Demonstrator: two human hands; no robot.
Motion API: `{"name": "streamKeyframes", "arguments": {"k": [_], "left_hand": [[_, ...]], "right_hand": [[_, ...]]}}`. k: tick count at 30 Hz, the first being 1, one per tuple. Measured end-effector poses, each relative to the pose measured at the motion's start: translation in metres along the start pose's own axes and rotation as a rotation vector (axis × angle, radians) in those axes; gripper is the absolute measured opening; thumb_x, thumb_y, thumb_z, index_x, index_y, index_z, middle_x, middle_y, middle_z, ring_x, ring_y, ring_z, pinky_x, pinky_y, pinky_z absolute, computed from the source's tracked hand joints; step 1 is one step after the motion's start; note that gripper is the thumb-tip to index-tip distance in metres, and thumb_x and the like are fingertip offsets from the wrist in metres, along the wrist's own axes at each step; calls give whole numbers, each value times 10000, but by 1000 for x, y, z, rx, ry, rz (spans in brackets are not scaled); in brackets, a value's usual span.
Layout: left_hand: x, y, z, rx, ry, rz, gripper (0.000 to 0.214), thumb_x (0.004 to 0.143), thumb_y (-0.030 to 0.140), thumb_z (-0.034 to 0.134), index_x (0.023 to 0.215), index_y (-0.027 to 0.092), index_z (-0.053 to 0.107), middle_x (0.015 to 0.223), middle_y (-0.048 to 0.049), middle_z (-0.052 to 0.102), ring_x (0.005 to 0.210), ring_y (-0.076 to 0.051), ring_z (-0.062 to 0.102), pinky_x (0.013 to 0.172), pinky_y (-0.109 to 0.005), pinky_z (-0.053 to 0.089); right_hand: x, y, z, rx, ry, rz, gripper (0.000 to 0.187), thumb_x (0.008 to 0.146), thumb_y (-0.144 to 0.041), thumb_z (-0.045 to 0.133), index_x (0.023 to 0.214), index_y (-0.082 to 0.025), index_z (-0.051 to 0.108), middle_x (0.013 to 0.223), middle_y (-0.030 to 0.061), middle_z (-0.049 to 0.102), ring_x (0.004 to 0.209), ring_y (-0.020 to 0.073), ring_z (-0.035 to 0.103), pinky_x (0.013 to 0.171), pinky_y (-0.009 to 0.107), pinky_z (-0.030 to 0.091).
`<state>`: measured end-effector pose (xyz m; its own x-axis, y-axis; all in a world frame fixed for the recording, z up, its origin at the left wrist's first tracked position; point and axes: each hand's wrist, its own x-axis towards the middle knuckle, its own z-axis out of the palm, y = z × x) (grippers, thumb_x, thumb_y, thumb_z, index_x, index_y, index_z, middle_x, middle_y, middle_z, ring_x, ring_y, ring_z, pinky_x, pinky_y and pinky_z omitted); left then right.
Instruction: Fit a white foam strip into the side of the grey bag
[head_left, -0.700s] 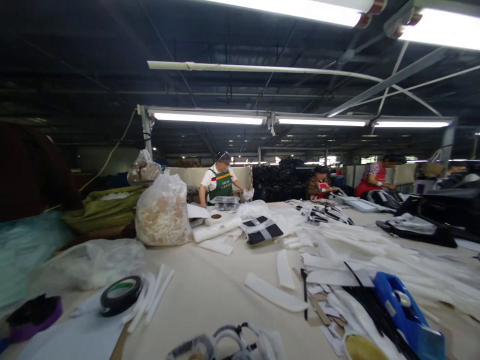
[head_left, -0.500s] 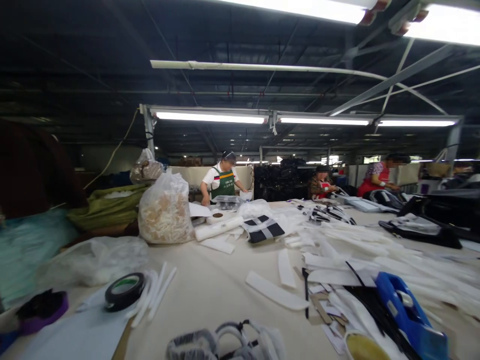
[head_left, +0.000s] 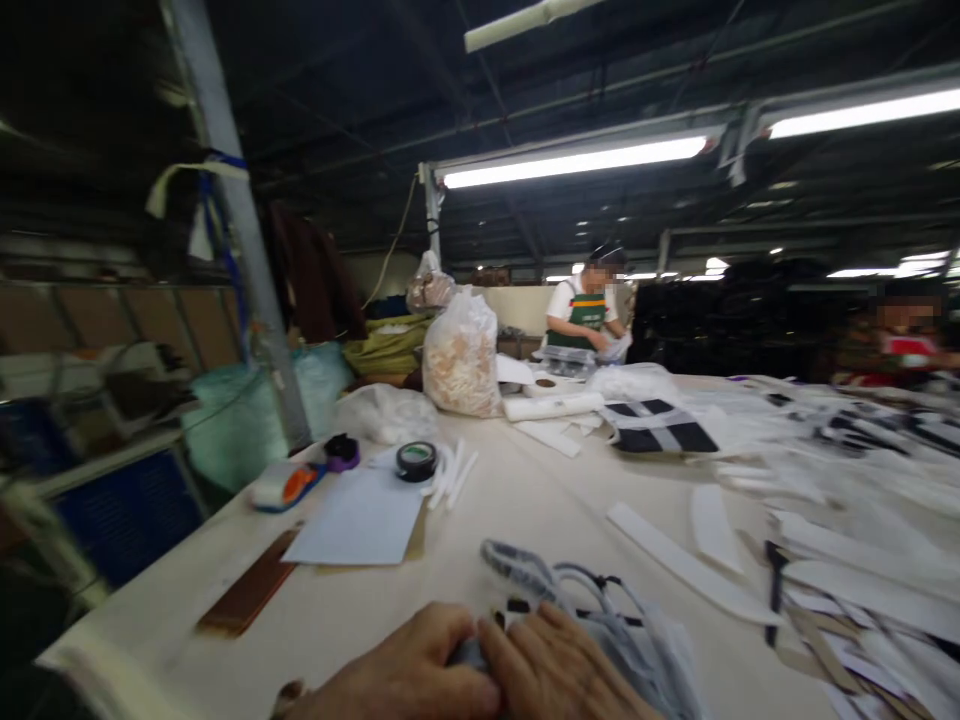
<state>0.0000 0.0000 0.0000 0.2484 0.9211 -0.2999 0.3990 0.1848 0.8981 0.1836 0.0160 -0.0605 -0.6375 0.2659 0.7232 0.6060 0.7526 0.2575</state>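
At the bottom of the head view lies a grey piece with looped handles (head_left: 592,590), its handles wrapped in clear plastic. My left hand (head_left: 405,665) and my right hand (head_left: 555,655) meet at its near side, fingers curled and closed. A bit of grey shows between the two hands. Most of the piece's body is hidden beneath them. Beyond my hands, white strips (head_left: 454,475) lie beside a roll of black tape (head_left: 416,461), which rests on a pale blue sheet (head_left: 352,525).
A brown block (head_left: 251,585) and an orange-white tape dispenser (head_left: 289,487) lie near the table's left edge, past which stands a metal post (head_left: 240,230). A stuffed plastic bag (head_left: 461,355) stands farther back. Scraps (head_left: 832,620) cover the right. A co-worker (head_left: 589,305) stands across the table.
My view has turned left, bringing in the post and the table's left edge. Both my hands have come into view at the grey piece. The blue tape dispenser on the right is out of view.
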Motion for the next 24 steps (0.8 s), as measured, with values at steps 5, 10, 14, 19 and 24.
{"name": "streamKeyframes", "arguments": {"k": [5,10,14,19,24], "left_hand": [[-1,-5,18,166,198,229,141,756,323,511,757,184,489,755,-6,537,737,-156,476,674,-260,347],[7,-20,28,-132,348,428,425,795,487,482,1044,143,493,991,-92,600,915,-205,543,816,-298,386],[12,-21,41,-468,501,457,567,755,547,550,1138,137,470,1227,-134,519,1110,-243,496,955,-311,357],[15,-21,65,-672,629,633,549,796,534,512,1172,142,433,1340,-132,415,1263,-229,353,1001,-262,344],[6,-21,50,-522,333,522,768,682,590,616,1258,140,380,1257,-142,488,1150,-277,461,967,-322,368]], "right_hand": [[-3,8,8,228,-15,117,401,867,-120,365,1268,-119,371,947,103,671,865,184,645,770,290,530],[11,-4,7,405,65,346,549,822,-78,408,1337,-241,312,1092,73,650,941,201,641,732,268,553],[23,-18,2,562,41,444,558,836,-100,384,1348,-295,278,1185,65,602,1036,218,598,761,299,553],[37,-29,9,746,81,579,381,873,-143,361,1227,-284,366,1137,54,620,954,162,631,763,232,536],[38,-15,14,695,141,424,232,879,-179,312,1070,-219,438,820,34,625,710,148,614,617,222,516]]}}
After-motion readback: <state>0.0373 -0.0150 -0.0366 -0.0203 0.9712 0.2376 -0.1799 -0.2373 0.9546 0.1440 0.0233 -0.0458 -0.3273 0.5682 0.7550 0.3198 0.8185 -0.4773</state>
